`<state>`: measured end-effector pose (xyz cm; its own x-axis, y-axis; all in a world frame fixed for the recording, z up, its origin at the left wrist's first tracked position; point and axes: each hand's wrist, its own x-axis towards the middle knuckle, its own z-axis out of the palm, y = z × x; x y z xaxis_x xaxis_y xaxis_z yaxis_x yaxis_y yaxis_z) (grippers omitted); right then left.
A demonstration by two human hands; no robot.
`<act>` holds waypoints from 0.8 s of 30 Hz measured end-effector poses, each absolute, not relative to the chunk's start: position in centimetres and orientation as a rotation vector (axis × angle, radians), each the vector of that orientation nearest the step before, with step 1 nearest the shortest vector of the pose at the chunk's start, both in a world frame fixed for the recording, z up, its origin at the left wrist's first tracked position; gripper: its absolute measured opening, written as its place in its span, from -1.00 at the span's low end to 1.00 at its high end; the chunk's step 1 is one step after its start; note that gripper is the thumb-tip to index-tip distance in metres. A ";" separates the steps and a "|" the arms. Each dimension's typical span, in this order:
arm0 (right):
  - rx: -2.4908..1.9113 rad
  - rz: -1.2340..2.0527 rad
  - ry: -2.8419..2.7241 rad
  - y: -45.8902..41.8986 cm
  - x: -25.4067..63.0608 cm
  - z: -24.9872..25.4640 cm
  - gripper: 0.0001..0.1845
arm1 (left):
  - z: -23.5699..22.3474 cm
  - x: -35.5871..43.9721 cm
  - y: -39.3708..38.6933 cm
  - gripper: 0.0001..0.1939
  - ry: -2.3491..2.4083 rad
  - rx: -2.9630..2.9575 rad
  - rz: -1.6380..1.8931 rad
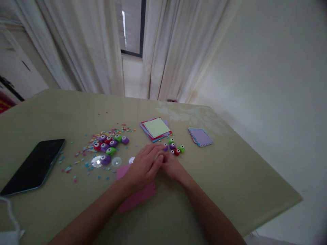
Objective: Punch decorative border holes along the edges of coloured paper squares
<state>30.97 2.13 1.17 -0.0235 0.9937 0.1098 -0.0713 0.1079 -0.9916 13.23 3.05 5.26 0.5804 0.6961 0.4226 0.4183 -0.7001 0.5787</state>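
Observation:
My left hand (146, 163) and my right hand (170, 165) meet over the middle of the table, fingertips touching. Both have their fingers curled together; whatever lies between them, if anything, is hidden. Under my left wrist lies a pink sheet of paper (139, 198), partly covered by the forearm. Just beyond my right hand sits a small cluster of red, green and purple pieces with eyes, among them a red eye piece (177, 152). Left of my left hand are a clear disc (116, 161), a shiny scalloped disc (97, 161) and a purple eye piece (105, 160).
Several more eye pieces (108, 143) lie among scattered coloured confetti (84, 149). A black tablet (35, 166) rests at the left, near a white cable (10, 211). Farther back are a stack of coloured paper (157, 127) and purple cards (201, 137). A wall (276, 85) flanks the right.

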 end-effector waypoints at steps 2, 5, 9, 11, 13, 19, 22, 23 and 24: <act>-1.214 1.211 -1.375 1.9 31.2 2.1 -0.69 | 4.3 10.4 2.2 -0.60 0.976 2.419 0.853; -1.537 1.094 -1.573 1.5 30.8 3.6 -0.60 | 2.0 6.6 0.9 -0.50 1.056 2.569 0.749; -1.799 0.589 -1.685 1.2 30.6 4.8 -0.68 | -0.2 4.8 -0.2 -0.34 1.088 2.759 0.664; -1.787 0.433 -1.678 1.2 30.7 4.9 -0.69 | -0.5 4.9 -0.3 -0.34 1.106 2.757 0.662; -1.738 0.400 -1.699 1.1 30.6 4.9 -0.69 | -0.5 5.0 -0.2 -0.35 1.090 2.748 0.665; -1.584 0.380 -2.056 3.3 26.9 5.5 -0.93 | 0.0 4.9 -0.3 -0.40 0.942 2.732 0.607; -1.418 0.373 -2.228 6.3 23.6 5.6 -0.63 | 0.9 5.1 -0.5 -0.40 0.917 2.686 0.544; -1.382 0.372 -2.259 7.4 22.5 5.5 -0.56 | 1.3 5.1 -0.6 -0.39 0.948 2.663 0.536; -1.360 0.376 -2.285 8.4 21.6 5.4 -0.52 | 1.6 5.2 -0.7 -0.39 0.997 2.636 0.534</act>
